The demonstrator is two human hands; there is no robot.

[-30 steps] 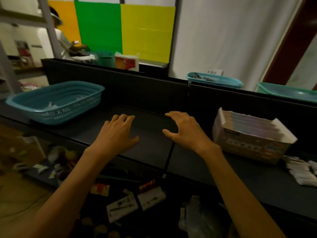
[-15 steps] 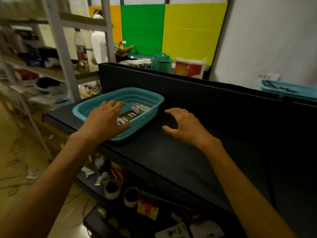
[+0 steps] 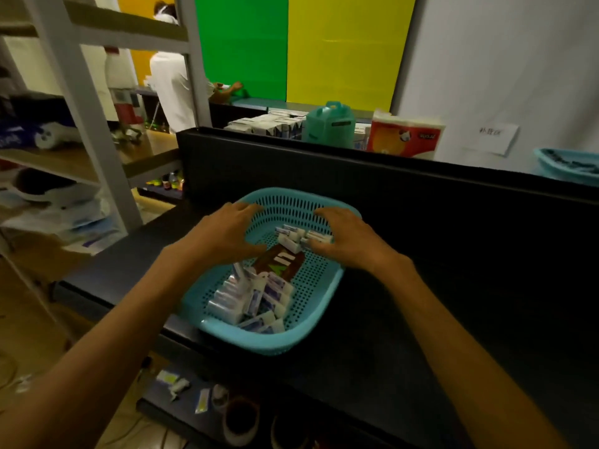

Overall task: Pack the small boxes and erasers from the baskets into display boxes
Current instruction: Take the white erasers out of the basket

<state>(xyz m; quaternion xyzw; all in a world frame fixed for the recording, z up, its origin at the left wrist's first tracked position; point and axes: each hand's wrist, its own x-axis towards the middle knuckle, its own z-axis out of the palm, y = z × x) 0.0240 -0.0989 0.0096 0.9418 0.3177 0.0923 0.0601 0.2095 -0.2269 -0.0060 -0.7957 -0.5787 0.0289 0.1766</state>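
A teal basket (image 3: 311,332) sits on the black counter (image 3: 421,319) at its near left edge, its near rim seeming to jut slightly past that edge. White and blue small boxes (image 3: 252,299) lie heaped in its near end, a brown packet (image 3: 280,265) in the middle, a few more boxes at the far end. The left hand (image 3: 227,234) hovers over the far left rim, fingers spread and holding nothing. The right hand (image 3: 350,241) has its fingertips on the far boxes; whether it grips one I cannot tell. A downward push on the near rim could tip the basket off the counter.
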